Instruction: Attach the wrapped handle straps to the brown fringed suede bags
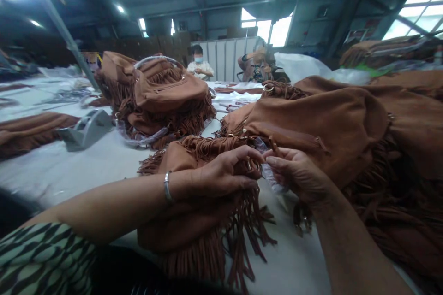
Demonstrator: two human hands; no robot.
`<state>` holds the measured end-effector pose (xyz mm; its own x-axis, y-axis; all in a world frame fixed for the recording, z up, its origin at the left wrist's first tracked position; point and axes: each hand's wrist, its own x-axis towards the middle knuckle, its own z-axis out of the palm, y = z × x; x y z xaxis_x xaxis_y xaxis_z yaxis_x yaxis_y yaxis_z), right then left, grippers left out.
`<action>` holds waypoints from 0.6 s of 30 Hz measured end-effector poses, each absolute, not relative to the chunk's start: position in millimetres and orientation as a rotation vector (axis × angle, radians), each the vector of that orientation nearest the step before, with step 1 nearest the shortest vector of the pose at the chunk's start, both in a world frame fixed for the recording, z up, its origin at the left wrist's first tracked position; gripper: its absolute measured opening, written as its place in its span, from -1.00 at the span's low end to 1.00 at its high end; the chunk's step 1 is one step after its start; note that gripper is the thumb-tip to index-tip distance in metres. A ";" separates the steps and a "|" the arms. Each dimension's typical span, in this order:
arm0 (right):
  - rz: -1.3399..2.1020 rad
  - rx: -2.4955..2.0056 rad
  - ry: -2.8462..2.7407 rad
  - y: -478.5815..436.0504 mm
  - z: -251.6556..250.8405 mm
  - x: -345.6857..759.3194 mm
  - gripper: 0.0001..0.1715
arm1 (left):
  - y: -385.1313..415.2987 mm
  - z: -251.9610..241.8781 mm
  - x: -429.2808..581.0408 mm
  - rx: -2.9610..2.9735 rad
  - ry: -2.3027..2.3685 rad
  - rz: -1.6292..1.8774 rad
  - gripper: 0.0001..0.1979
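A brown fringed bag (187,230) lies on the white table in front of me, its fringe hanging toward the lower right. Across its top edge rests my left hand (230,170), thumb and fingers closed around the bag's edge by a metal ring (249,164). Just to the right, my right hand (294,173) pinches a thin brown strap (274,146) whose end sticks up above the fingers. A plastic-wrapped strap (272,177) passes between the two hands. Below my right wrist hang metal clasps (303,221).
Stacked brown fringed bags (169,92) stand behind on the left, beside a grey tape dispenser (86,130). A large pile of brown bags (318,120) fills the right. Two people (200,68) sit across the table (38,182); another person is partly visible at the left.
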<state>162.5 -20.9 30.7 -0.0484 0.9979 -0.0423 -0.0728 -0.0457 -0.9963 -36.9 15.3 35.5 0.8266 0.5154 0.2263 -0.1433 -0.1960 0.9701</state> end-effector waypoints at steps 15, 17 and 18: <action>1.461 -1.172 -1.041 -16.6 23.8 147.4 -0.70 | 40.8 10.9 -38.2 1.225 0.049 0.529 0.04; 1.465 -1.154 -1.030 -16.3 24.6 146.2 -0.71 | 41.8 10.2 -38.6 1.215 0.060 0.533 0.04; 1.467 -1.143 -1.026 -16.3 25.2 145.6 -0.72 | 42.3 10.1 -38.8 1.217 0.074 0.531 0.04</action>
